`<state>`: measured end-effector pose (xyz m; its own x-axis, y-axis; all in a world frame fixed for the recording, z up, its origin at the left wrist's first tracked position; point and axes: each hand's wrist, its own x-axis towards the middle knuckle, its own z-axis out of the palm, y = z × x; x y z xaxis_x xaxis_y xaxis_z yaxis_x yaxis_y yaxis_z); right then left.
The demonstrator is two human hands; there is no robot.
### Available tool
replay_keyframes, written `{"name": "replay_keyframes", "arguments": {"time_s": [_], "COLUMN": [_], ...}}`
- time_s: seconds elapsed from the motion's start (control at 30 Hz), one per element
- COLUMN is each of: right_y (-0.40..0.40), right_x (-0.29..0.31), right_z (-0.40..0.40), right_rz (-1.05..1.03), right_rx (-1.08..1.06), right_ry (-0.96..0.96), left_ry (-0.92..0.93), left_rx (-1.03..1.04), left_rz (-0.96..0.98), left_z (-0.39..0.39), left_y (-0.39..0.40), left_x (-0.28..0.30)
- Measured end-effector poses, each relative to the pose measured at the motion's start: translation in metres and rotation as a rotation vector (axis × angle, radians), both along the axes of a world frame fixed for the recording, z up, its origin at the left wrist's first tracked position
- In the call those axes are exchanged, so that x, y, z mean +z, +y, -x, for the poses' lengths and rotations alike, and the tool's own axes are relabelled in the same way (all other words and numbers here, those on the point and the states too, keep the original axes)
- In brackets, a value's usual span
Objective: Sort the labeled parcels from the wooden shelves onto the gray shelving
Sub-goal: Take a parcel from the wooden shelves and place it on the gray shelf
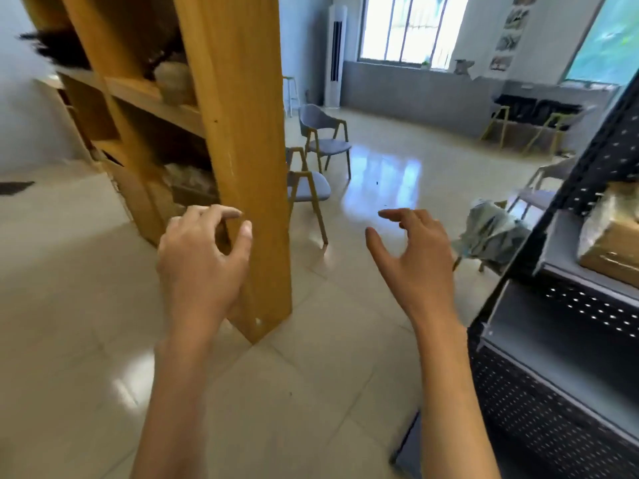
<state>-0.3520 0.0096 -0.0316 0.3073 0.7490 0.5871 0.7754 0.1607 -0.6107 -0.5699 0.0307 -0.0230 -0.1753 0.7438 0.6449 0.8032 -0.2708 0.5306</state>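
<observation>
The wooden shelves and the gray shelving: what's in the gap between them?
In the head view, both empty hands, bare tiled floor, and chairs farther back.

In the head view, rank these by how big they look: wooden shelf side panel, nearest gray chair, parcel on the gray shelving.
1. Wooden shelf side panel, clearly largest.
2-3. Nearest gray chair and parcel look about alike; the parcel is cut off at the frame edge and closer, so no ranking.

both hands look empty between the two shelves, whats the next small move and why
Probably turn left and reach into the wooden shelf for a parcel. Both the left hand and the right hand are open and hold nothing, one parcel already sits on the gray shelving, and a wrapped bundle shows in a lower wooden compartment, though it is blurred.
</observation>
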Motion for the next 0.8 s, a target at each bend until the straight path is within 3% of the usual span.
{"name": "replay_keyframes", "arguments": {"time_s": [0.4,0.8], "right_y": [0.158,0.326], "right_x": [-0.012,-0.029], "right_z": [0.234,0.32], "right_rz": [-0.052,-0.055], "right_rx": [0.38,0.509], "right_ry": [0.038,0.028], "left_ry": [0.036,0.029], "left_rx": [0.279,0.364], "left_rz": [-0.028,-0.026], "left_z": [0.221,0.306], "left_y": [0.085,0.23], "left_x": [-0.005,-0.03]}}
